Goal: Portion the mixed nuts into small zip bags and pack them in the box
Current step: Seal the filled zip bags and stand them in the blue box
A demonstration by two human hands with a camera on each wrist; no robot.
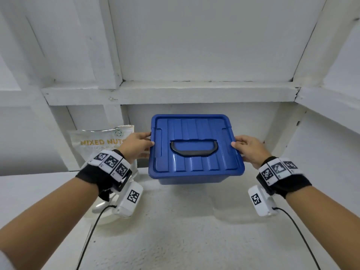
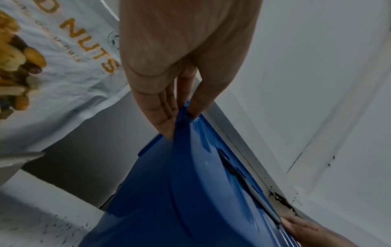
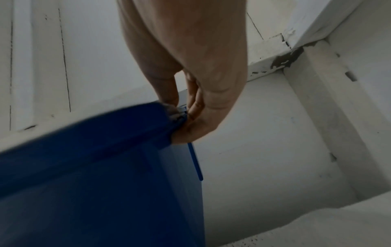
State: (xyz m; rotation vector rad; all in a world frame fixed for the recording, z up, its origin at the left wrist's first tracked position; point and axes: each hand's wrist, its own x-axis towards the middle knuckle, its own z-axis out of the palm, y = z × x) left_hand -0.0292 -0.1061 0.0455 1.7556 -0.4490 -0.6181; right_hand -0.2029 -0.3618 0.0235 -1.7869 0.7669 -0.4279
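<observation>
A blue plastic box point(image 1: 194, 151) with its lid on and a black handle point(image 1: 193, 148) hangs above the white table, held by both hands. My left hand point(image 1: 139, 145) grips the left rim, thumb on the lid and fingers under the edge point(image 2: 169, 107). My right hand point(image 1: 248, 148) pinches the right rim point(image 3: 186, 120) the same way. A white pouch printed MIXED NUTS point(image 1: 101, 143) stands at the back left, behind my left hand point(image 2: 63, 70). The box's contents are hidden by the lid.
A white speckled table point(image 1: 175, 230) lies below. White wooden framing and a ledge point(image 1: 169, 92) close off the back and sides. A clear bowl-like dish point(image 1: 105, 209) sits under my left wrist, and something clear point(image 1: 231, 213) lies under my right wrist.
</observation>
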